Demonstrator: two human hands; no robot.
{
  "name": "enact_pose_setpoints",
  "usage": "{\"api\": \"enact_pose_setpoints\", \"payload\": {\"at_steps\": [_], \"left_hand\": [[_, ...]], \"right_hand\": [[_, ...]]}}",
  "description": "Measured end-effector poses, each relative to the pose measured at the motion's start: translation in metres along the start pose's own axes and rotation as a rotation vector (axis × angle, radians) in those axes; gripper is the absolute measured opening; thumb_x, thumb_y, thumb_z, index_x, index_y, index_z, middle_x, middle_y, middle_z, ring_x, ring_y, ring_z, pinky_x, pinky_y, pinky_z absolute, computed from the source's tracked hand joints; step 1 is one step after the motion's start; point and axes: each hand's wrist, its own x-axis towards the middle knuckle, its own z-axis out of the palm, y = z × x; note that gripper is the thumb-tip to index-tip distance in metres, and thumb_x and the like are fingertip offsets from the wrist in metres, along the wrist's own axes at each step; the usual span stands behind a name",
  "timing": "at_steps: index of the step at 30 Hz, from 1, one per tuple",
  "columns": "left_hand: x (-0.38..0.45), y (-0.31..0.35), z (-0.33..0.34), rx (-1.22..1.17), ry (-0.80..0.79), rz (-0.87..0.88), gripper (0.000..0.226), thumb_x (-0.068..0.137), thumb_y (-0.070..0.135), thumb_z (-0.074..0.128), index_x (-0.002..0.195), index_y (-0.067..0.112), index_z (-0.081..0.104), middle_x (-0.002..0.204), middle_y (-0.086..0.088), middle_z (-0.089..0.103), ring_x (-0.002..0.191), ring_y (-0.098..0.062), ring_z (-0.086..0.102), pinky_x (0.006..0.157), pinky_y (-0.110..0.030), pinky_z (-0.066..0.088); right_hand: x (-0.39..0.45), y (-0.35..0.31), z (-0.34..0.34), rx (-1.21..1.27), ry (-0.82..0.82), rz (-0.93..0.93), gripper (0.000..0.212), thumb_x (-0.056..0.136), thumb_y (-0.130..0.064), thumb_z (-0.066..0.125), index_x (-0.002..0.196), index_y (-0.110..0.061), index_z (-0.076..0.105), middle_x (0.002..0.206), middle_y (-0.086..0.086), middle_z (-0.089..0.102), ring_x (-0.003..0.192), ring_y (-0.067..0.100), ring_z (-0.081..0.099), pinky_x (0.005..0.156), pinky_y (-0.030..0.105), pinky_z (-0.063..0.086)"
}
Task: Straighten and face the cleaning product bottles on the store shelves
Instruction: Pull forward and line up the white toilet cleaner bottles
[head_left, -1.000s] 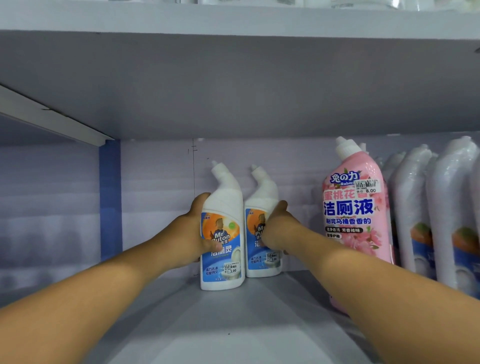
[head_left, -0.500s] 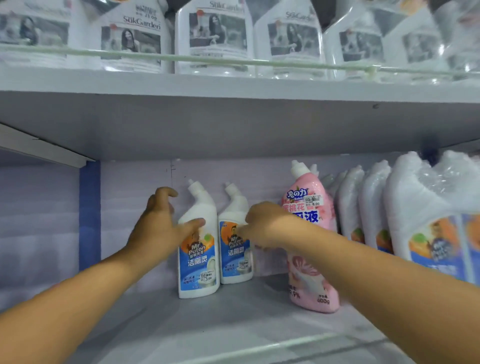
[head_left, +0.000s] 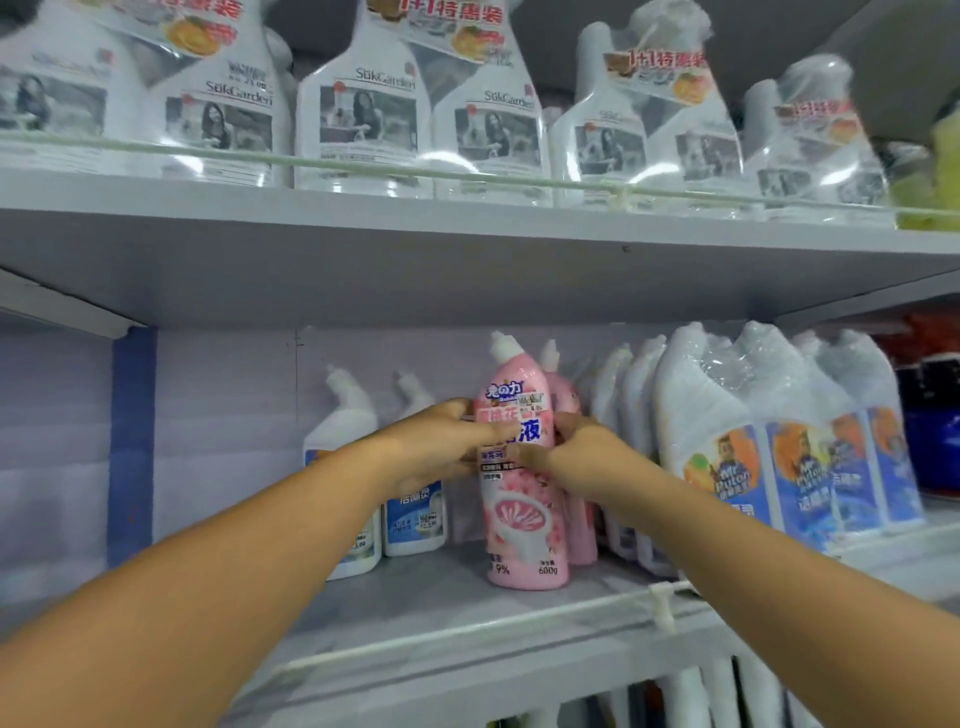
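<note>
Upper shelf (head_left: 467, 228): white twin-packs (head_left: 363, 114) in clear wrap stand in a row behind the front rail; you have no contact with them.
Middle shelf (head_left: 441, 613): this is where you are working; its rail runs along the front edge.
Wrapped white bottles (head_left: 727, 447): packed close at the right, blue labels mostly forward, though blur hides the detail.
Pink bottle (head_left: 524, 519): upright near the front rail, label toward you, a second pink one just behind it.
Two small white bottles (head_left: 415, 514): upright at the back left, labels forward, partly hidden by your left arm.
Progress: judged part done. The small white pair looks faced; the pink bottle is in hand; the rest cannot be judged from here.
Left hand (head_left: 436, 447): fingers wrapped on the pink bottle's left side.
Right hand (head_left: 571, 452): fingers curled on its right side, thumb across the label.
</note>
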Motion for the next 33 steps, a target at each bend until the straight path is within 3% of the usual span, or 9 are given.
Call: {"api": "enact_pose_setpoints", "payload": {"at_steps": [2, 4, 7, 9, 13, 18, 22, 29, 33], "left_hand": [[-0.008, 0.001, -0.004, -0.034, -0.015, 0.025, 0.042, 0.091, 0.019, 0.073, 0.131, 0.014, 0.061, 0.117, -0.008, 0.076, 0.109, -0.027, 0.073, 0.102, -0.045, 0.055], [-0.019, 0.001, -0.015, -0.002, 0.002, 0.035, 0.041, 0.09, 0.022, 0.074, 0.129, 0.018, 0.061, 0.115, -0.007, 0.077, 0.108, -0.027, 0.073, 0.099, -0.048, 0.056], [-0.035, -0.005, -0.038, 0.078, 0.08, 0.024, 0.042, 0.09, 0.028, 0.074, 0.128, 0.021, 0.06, 0.112, -0.005, 0.078, 0.105, -0.026, 0.074, 0.099, -0.052, 0.055], [-0.046, -0.007, -0.053, 0.143, 0.117, 0.003, 0.034, 0.092, 0.03, 0.072, 0.124, 0.022, 0.062, 0.107, -0.004, 0.079, 0.099, -0.025, 0.076, 0.094, -0.048, 0.058], [-0.067, -0.01, -0.077, 0.194, 0.185, -0.04, 0.029, 0.093, 0.034, 0.07, 0.12, 0.026, 0.064, 0.102, -0.001, 0.08, 0.091, -0.02, 0.078, 0.078, -0.038, 0.06], [-0.079, -0.028, -0.076, 0.2, 0.402, 0.046, 0.025, 0.088, 0.042, 0.075, 0.109, 0.03, 0.068, 0.093, 0.008, 0.08, 0.084, -0.015, 0.078, 0.08, -0.037, 0.06], [-0.085, -0.033, -0.073, 0.129, 0.414, 0.059, 0.026, 0.087, 0.039, 0.077, 0.11, 0.031, 0.068, 0.094, 0.008, 0.08, 0.084, -0.015, 0.078, 0.087, -0.043, 0.061], [-0.104, -0.046, -0.063, 0.126, 0.262, -0.062, 0.039, 0.084, 0.022, 0.082, 0.112, 0.035, 0.059, 0.089, 0.014, 0.079, 0.079, -0.009, 0.077, 0.061, -0.032, 0.06], [-0.111, -0.04, -0.057, 0.106, 0.317, -0.004, 0.04, 0.082, 0.023, 0.084, 0.113, 0.035, 0.061, 0.093, 0.012, 0.079, 0.083, -0.012, 0.077, 0.068, -0.035, 0.061]], "right_hand": [[-0.002, -0.001, 0.004, 0.056, -0.135, -0.04, 0.035, 0.088, -0.031, 0.078, 0.12, -0.022, 0.067, 0.106, -0.002, 0.078, 0.094, 0.016, 0.076, 0.092, 0.04, 0.06], [-0.005, -0.006, 0.001, -0.087, -0.184, -0.108, 0.029, 0.091, -0.042, 0.072, 0.116, -0.028, 0.068, 0.103, -0.007, 0.078, 0.093, 0.011, 0.075, 0.09, 0.036, 0.06], [-0.002, -0.011, -0.015, -0.236, 0.048, -0.12, 0.037, 0.092, -0.057, 0.063, 0.109, -0.025, 0.07, 0.094, -0.004, 0.075, 0.085, 0.016, 0.072, 0.077, 0.03, 0.056], [0.0, -0.012, -0.027, -0.333, 0.305, -0.137, 0.033, 0.096, -0.045, 0.062, 0.108, -0.014, 0.066, 0.095, 0.004, 0.071, 0.085, 0.023, 0.067, 0.07, 0.027, 0.045], [0.014, -0.006, -0.012, -0.623, 0.201, 0.045, 0.027, 0.099, -0.029, 0.058, 0.115, -0.008, 0.056, 0.095, 0.007, 0.055, 0.085, 0.028, 0.058, 0.07, 0.026, 0.039], [0.037, 0.006, 0.011, -0.548, 0.304, 0.084, 0.05, 0.089, -0.04, 0.072, 0.12, -0.01, 0.048, 0.102, 0.006, 0.063, 0.093, 0.032, 0.066, 0.071, 0.033, 0.049], [0.05, 0.014, 0.02, -0.401, 0.198, 0.155, 0.063, 0.078, -0.041, 0.081, 0.125, -0.012, 0.05, 0.108, 0.007, 0.065, 0.092, 0.031, 0.067, 0.074, 0.036, 0.055], [0.036, 0.015, 0.02, -0.243, 0.124, 0.092, 0.024, 0.082, -0.025, 0.08, 0.1, -0.022, 0.064, 0.101, 0.004, 0.071, 0.083, 0.021, 0.065, 0.064, 0.027, 0.05], [-0.005, -0.011, 0.017, -0.067, 0.06, 0.004, 0.024, 0.081, -0.018, 0.083, 0.093, -0.025, 0.064, 0.102, 0.003, 0.074, 0.089, 0.021, 0.07, 0.075, 0.032, 0.057]]}}
